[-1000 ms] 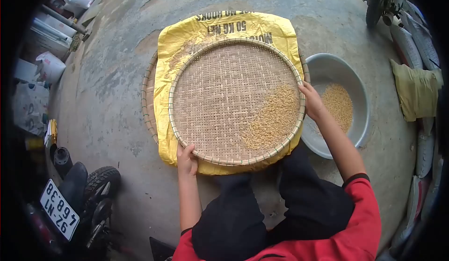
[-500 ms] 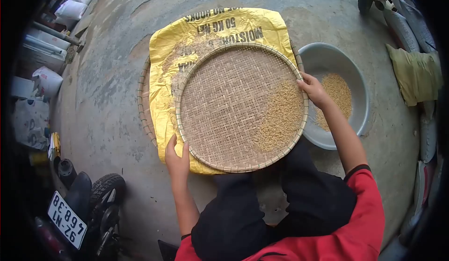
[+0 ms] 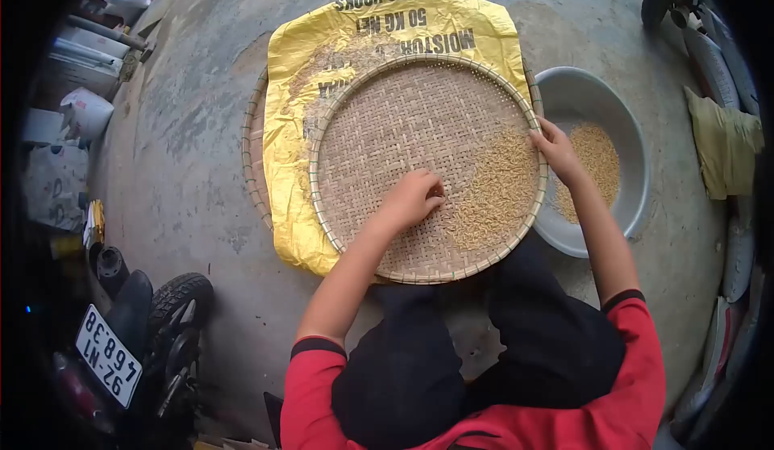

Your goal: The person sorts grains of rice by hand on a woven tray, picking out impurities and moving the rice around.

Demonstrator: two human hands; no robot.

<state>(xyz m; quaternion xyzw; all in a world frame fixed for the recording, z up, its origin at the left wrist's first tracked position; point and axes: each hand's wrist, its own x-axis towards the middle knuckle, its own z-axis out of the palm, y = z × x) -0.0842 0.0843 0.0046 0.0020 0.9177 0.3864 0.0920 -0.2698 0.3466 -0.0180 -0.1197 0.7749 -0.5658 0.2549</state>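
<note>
A round woven bamboo winnowing tray (image 3: 379,139) lies tilted over a yellow printed sack (image 3: 294,216). Unhusked rice grain (image 3: 496,196) is gathered along the tray's right side. My right hand (image 3: 558,153) grips the right rim, thumb at the edge. Over the tray's middle is my left hand (image 3: 415,198), its fingers curled together just left of the grain; whatever may be between them is hidden. Beneath the sack, the edge of a second woven tray (image 3: 251,147) shows. To the right stands a grey metal basin (image 3: 631,156) with more grain (image 3: 598,160) in it.
A parked motorbike (image 3: 153,329) stands at lower left on the concrete floor (image 3: 193,176). White sacks and containers (image 3: 85,115) line the left side. Filled sacks (image 3: 711,67) and a yellowish sack (image 3: 721,147) lie along the right, below another vehicle's wheel (image 3: 657,2).
My left hand has left the tray's lower left rim and moved right, over its middle, with the fingers curling in. My right hand still holds the right rim.
</note>
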